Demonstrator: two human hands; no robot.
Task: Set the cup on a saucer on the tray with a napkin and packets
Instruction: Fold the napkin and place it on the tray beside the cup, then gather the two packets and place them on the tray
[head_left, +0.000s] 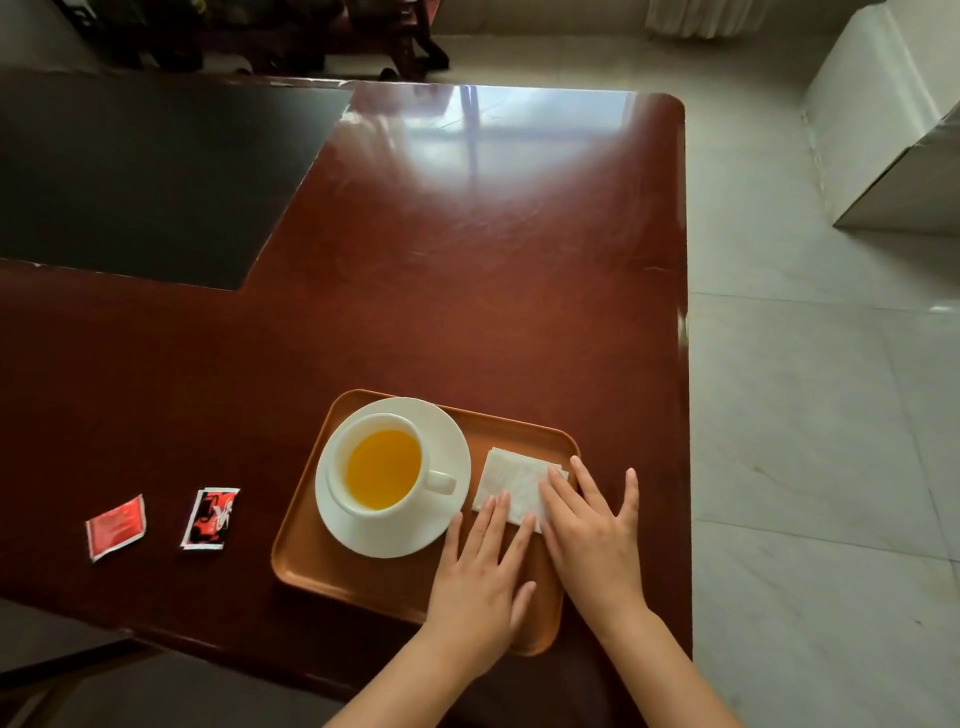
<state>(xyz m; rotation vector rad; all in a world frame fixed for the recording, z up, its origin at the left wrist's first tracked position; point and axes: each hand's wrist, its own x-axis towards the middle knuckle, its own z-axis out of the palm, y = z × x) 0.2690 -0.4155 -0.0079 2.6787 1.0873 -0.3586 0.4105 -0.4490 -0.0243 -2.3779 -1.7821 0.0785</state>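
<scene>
Your left hand (480, 569) lies flat on the tray (332, 571), fingers loosely spread and straight, with the fingertips (496, 506) resting on the near edge of the white napkin (511, 480); it pinches nothing. Your right hand (592, 530) is also open and flat, fingers fanned, its inner fingers pressing the right part of the napkin while the outer ones reach past the tray's right rim over the table (467, 260). The napkin sits folded on the right half of the orange-brown tray, just beside the saucer (447, 447) and not touching it as far as you can see. The white cup (382, 470) stands upright on that saucer on the tray's left half, handle turned toward the napkin, holding a yellow-orange drink. The two packets are off the tray, on the dark wooden table to its left: the black and red packet (210, 518) nearer the tray, the plain red packet (115, 527) farther left, the two apart from each other. A black panel (145, 171) covers the far left of the tabletop, and pale tiled floor (810, 415) runs along the table's right side
</scene>
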